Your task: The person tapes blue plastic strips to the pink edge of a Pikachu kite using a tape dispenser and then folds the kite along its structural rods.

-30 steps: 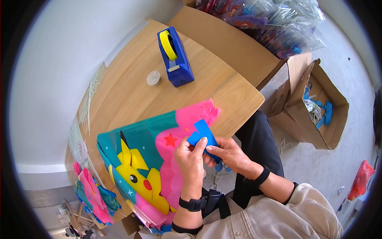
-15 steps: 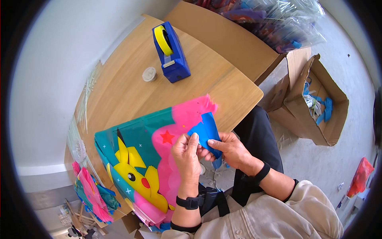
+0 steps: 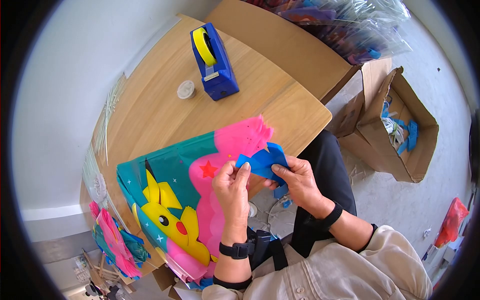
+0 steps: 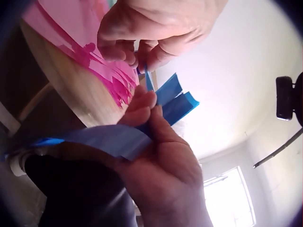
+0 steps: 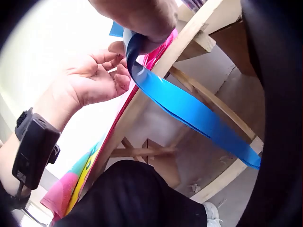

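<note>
A long blue strip (image 3: 267,162) of thin material, with split, fanned ends, is stretched between both hands above the table's near edge. Its corner is pinched between thumb and fingertips of my left hand (image 3: 232,187). My right hand (image 3: 302,186) grips the bunched part, thumb on top. In the right wrist view, the rest of the blue strip (image 5: 194,111) trails down from that hand in a long band. Just behind the hands lies a folded printed sheet (image 3: 195,150), teal and pink with a yellow cartoon figure.
A blue tape dispenser (image 3: 220,80) with yellow tape and a small lidded cup (image 3: 186,89) stand on the wooden table (image 3: 265,85). Thin white rods (image 3: 110,115) lie along the wall. An open cardboard box (image 3: 422,150) at right holds blue scraps; bagged goods (image 3: 360,30) are beyond.
The hands have spread slightly apart, the right one moving to the right. The blue strip, more upright before, is now drawn out sideways between them with its ends fanned.
</note>
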A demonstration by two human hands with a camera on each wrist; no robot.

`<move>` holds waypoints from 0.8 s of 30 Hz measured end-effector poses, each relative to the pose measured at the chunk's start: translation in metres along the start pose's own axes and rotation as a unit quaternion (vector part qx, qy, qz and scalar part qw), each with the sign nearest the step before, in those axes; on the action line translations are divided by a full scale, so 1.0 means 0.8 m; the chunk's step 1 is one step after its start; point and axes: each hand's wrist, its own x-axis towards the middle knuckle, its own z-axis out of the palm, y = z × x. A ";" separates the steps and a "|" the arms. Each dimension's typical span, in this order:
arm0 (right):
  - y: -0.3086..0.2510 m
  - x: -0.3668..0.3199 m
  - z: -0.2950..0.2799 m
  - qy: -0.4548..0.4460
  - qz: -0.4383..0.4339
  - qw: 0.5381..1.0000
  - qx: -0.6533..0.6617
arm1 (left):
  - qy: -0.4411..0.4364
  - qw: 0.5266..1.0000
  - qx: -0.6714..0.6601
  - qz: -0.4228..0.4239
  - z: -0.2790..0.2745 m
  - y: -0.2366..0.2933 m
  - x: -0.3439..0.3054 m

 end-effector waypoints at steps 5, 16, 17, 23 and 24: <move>-0.004 0.008 -0.003 -0.051 -0.163 0.966 -0.193 | -0.031 0.974 0.184 0.130 -0.005 -0.006 0.033; -0.001 0.045 0.006 0.024 -0.320 0.831 -0.455 | 0.012 0.867 0.408 0.285 0.015 -0.022 0.072; -0.001 0.045 0.006 0.027 -0.315 0.820 -0.478 | 0.012 0.867 0.408 0.285 0.017 -0.024 0.072; 0.005 0.049 0.002 0.024 -0.334 0.777 -0.533 | 0.026 0.859 0.387 0.334 0.013 -0.031 0.068; 0.005 0.049 0.002 0.024 -0.334 0.777 -0.532 | 0.021 0.848 0.397 0.350 0.012 -0.034 0.066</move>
